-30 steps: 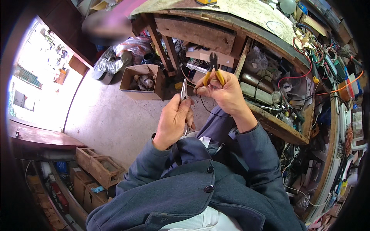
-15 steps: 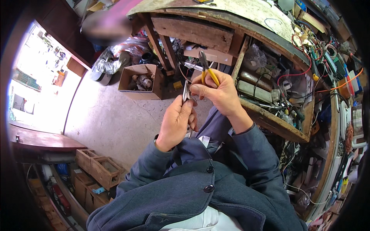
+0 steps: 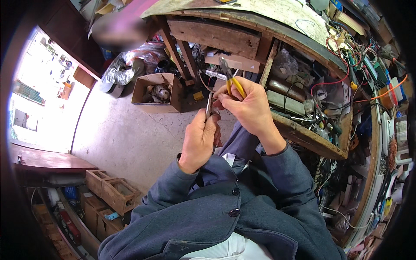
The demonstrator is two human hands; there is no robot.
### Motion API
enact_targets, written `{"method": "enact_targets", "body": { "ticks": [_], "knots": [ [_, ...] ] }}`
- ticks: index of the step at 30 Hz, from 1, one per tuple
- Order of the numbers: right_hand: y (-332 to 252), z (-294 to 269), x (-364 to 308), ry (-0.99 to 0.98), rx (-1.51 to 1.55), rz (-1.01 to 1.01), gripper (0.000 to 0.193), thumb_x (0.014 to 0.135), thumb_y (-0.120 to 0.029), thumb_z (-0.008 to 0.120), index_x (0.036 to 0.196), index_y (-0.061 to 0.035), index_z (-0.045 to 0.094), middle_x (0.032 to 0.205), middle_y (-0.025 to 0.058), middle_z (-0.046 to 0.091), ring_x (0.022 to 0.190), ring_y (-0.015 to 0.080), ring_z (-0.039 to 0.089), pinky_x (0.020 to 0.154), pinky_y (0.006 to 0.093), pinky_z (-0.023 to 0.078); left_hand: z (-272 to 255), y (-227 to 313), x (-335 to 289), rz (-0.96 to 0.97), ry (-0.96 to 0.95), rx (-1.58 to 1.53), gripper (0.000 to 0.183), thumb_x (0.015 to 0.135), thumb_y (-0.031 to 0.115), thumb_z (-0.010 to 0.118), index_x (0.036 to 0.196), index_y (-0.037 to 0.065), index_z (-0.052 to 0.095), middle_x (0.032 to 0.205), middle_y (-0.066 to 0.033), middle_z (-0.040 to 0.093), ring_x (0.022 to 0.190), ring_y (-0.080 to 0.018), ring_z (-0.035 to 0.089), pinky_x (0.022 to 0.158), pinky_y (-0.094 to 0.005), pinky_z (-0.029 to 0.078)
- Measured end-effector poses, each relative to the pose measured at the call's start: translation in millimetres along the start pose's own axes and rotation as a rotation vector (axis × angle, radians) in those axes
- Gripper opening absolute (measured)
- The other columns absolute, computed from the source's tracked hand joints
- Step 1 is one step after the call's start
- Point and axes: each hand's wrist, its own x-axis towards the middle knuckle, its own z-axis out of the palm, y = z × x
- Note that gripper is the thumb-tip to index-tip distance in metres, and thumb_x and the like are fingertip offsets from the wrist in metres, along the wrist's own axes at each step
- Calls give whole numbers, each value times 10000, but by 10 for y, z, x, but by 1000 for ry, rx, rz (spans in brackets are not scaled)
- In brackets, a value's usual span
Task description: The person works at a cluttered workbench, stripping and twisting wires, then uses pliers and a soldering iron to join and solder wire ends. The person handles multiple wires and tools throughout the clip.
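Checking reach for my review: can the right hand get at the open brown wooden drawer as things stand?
Probably yes: the drawer sits just right of the right hand, nothing visibly between, though yellow-handled metal pliers occupy it.

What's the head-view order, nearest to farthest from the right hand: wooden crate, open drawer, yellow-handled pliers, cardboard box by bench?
1. Yellow-handled pliers, in right hand
2. Open drawer, right
3. Cardboard box, left
4. Wooden crate, lower left

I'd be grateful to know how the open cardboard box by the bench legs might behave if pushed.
The cardboard box would probably slide rather than roll, given its flat sides. Its thin walls might flex, and the loosely piled contents could shift.
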Motion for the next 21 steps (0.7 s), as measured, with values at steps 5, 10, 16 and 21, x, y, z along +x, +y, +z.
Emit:
{"method": "enact_targets", "body": {
  "ticks": [5,10,16,21],
  "knots": [
    [25,104,-50,166,-330,-284,221,850,1,733,792,12,520,712,173,542,604,272,557,566,383,438,64,-32,-4,20,67,-1,164,1123,163,472,1132,14,538,683,-4,517,571,-88,501,531,-283,473],
    [-42,135,-62,139,-422,-364,174,856,24,695,841,11,523,789,196,562,723,407,589,616,447,464,81,-25,-14,35,80,-1,153,1121,157,476,1091,19,534,670,-10,537,548,-95,526,512,-284,463],
    [76,216,-35,210,-497,-533,119,863,59,676,939,10,600,862,182,610,762,403,624,652,418,500,204,-54,-38,3,90,-61,166,1127,167,468,1064,24,523,672,-8,522,550,-92,521,506,-284,458],
    [116,114,33,254,-513,-531,138,849,53,683,914,9,569,845,187,584,753,414,605,651,437,484,219,-13,-63,-16,56,-101,172,1133,183,460,1074,30,513,697,5,487,574,-88,489,521,-279,459]
  ]
}}
